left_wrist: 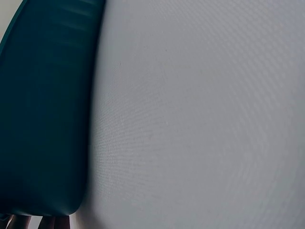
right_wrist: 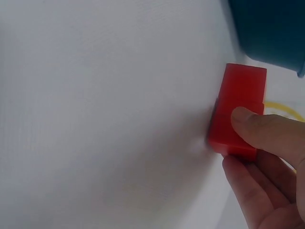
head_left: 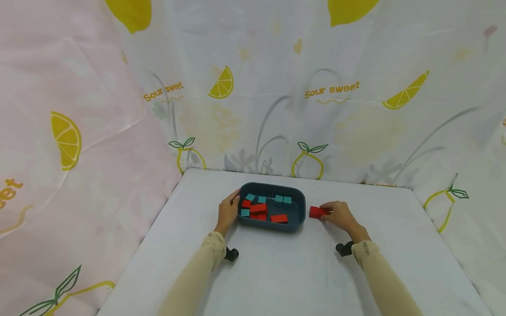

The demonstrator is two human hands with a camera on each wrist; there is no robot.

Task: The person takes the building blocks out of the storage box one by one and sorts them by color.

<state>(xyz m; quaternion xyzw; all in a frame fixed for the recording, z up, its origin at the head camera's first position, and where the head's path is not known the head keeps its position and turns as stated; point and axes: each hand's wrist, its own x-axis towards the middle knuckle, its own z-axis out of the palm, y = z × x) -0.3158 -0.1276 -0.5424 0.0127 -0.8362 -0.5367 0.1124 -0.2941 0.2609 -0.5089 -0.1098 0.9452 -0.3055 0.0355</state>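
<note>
My right hand [head_left: 339, 215] pinches a red block [right_wrist: 228, 131] between thumb and fingers, just right of the bin. Another red block [right_wrist: 244, 81] sits end to end with it, on the side toward the bin. The dark teal plastic bin [head_left: 272, 226] stands on the table with several red and light teal blocks inside. Against the bin's left end lies my left hand [head_left: 228, 212], its fingers extended along the outer wall near the rim. In the left wrist view only dark fingertips [left_wrist: 55, 222] show, at the end of the bin.
A white cloth covers the table [head_left: 276, 272]. Behind it and to the left hang printed curtains [head_left: 253, 118] with lemon patterns. Black wrist mounts [head_left: 345, 249] stick out inward from both sleeves, low over the tabletop.
</note>
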